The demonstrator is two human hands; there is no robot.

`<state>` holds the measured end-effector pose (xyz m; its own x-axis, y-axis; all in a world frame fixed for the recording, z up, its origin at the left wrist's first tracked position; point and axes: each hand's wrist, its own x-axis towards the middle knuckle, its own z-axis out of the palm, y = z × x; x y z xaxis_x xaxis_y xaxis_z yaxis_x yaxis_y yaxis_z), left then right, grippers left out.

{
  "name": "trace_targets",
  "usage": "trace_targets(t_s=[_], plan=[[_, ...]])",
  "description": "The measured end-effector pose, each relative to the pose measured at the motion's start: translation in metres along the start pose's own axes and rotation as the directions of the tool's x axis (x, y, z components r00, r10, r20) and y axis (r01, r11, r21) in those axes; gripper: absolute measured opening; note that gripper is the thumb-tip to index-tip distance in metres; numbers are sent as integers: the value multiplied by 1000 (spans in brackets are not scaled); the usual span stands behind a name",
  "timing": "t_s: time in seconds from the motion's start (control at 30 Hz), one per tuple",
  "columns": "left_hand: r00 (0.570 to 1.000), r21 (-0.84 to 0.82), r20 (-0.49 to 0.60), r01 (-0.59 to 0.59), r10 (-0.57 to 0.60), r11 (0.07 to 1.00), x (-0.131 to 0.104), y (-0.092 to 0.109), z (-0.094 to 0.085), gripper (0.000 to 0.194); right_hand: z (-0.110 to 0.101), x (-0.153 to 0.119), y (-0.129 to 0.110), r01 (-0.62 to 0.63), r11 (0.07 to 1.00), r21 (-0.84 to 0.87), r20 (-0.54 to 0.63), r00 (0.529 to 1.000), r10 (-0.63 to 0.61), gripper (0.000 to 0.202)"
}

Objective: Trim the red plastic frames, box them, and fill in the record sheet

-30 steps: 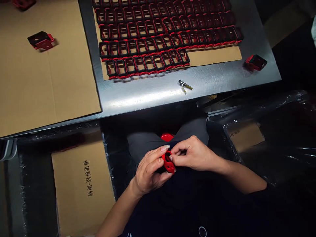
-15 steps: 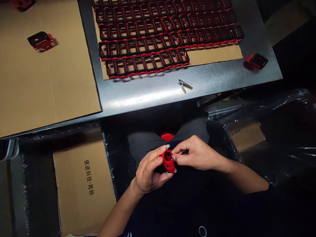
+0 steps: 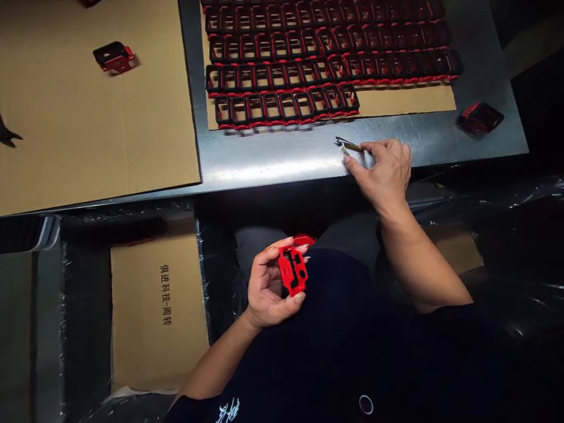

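left hand [image 3: 265, 298]: curled round red frame [image 3: 286, 271], above lap [image 3: 259, 239]
right hand [image 3: 388, 177]: part-open at nippers [image 3: 350, 144], grip unclear
rows [image 3: 279, 106]: front 1 has 9 pieces, seemingly finished
outside rows: held red frame, probably unfinished

Count recorded: I find five rows of black-and-red frames [image 3: 279, 108] in view, nine in the nearest; two loose frames [image 3: 115, 61] fully visible; one red part [image 3: 287, 274]; one small metal tool [image 3: 350, 144]; two hands: left hand [image 3: 268, 289], right hand [image 3: 388, 176].

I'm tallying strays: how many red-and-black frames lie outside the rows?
2: left frame on brown cardboard, right frame on the grey metal table. A red piece cut off at the top may be another.
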<state>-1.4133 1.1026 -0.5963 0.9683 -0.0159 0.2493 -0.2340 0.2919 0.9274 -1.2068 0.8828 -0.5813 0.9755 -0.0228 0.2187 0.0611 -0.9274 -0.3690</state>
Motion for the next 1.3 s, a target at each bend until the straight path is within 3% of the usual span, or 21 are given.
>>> trace_targets(t_s=[0.07, 0.17, 0.23, 0.3, 0.37, 0.47, 0.57, 0.63, 0.67, 0.7, 0.73, 0.8, 0.87, 0.9, 0.93, 1.0, 1.1, 1.3], plan=[[1000, -3, -6, -8, 8, 1000, 0, 1, -1, 66, 4, 3, 3, 1, 1000, -2, -33, 999, -1, 28], [999, 42, -14, -38, 39, 998, 1, 1, -3, 65, -12, -12, 4, -20, 991, 132, -71, 997, 30, 18], [998, 87, 2, -61, 61, 994, 2, 0, -3, 69, -35, -36, 0, -21, 932, 362, 12, 1000, 18, 16], [997, 122, 36, -73, 70, 990, 3, -3, -3, 73, -58, -69, -9, -24, 788, 615, 193, 974, -121, 15], [995, 129, 80, -64, 54, 990, 2, -6, -3, 74, -74, -104, -19, -88, 647, 757, 351, 890, -290, 17], [992, 128, 126, -45, 29, 991, 2, -8, -3, 74, -75, -142, -28, -429, 472, 770, 605, 727, -325, 22], [981, 218, 187, -94, 53, 971, 4, -2, -6, 79, -64, -156, -24, -753, 315, 578, 811, 484, -330, 31], [965, 298, 251, -154, 79, 942, 7, 4, -10, 82, -61, -154, -17, -805, 349, 480, 856, 343, -387, 30], [956, 328, 278, -182, 90, 927, 8, 8, -12, 83, -62, -151, -14, -783, 414, 464, 865, 299, -403, 27], [949, 352, 298, -206, 100, 913, 9, 11, -13, 83, -65, -148, -12, -735, 486, 473, 866, 286, -410, 25], [944, 369, 312, -224, 106, 902, 9, 13, -14, 84, -68, -145, -12, -662, 551, 508, 856, 314, -412, 24], [942, 394, 320, -233, 105, 889, 9, 16, -15, 84, -76, -139, -15, -452, 627, 634, 768, 465, -441, 25], [949, 414, 301, -221, 96, 883, 9, 17, -15, 84, -83, -136, -22, -173, 623, 763, 568, 640, -517, 22], [953, 421, 289, -214, 93, 882, 8, 17, -14, 84, -85, -135, -26, -32, 606, 795, 453, 695, -558, 20], [956, 426, 279, -209, 92, 880, 8, 17, -14, 84, -86, -134, -30, 86, 590, 803, 360, 719, -595, 20], [958, 433, 273, -208, 93, 877, 8, 17, -13, 83, -86, -133, -37, 241, 567, 788, 256, 709, -657, 18], [956, 437, 271, -223, 109, 871, 9, 15, -13, 79, -84, -133, -40, 376, 527, 762, 178, 661, -729, 12], [957, 441, 255, -245, 142, 863, 8, 13, -13, 78, -83, -132, -40, 455, 498, 738, 145, 613, -776, 7]])
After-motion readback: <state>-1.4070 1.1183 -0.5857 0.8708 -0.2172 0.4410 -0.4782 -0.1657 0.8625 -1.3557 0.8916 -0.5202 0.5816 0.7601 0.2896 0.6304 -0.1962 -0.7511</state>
